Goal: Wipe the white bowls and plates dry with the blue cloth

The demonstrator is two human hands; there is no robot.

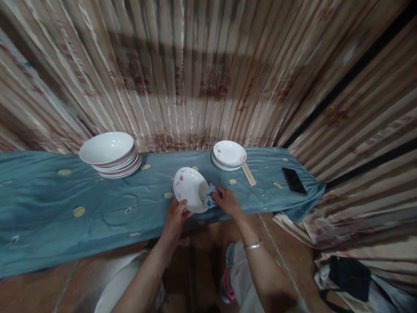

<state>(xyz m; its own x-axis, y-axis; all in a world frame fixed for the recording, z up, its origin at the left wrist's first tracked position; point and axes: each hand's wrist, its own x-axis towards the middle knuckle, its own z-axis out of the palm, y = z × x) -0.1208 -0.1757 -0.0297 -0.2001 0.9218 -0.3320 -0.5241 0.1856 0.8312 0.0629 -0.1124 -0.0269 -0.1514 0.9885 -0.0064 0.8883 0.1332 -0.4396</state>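
Note:
A white plate with small red flowers (190,188) is held tilted above the front part of the cloth-covered table. My left hand (176,214) grips its lower left rim, the thumb on top and the fingers underneath. In my right hand (227,200) is a bunched light-blue cloth (211,195), pressed against the plate's right rim. Behind the plate, to the right, stands a stack of similar flowered plates (230,153). Wooden chopsticks (249,174) lie beside that stack.
At the back left is a stack of larger white bowls (109,152) with red edges. A black phone (294,181) lies near the right end of the table's blue-green cloth (107,202). Patterned curtains (202,78) hang close behind. A dark bag (350,278) is low at right.

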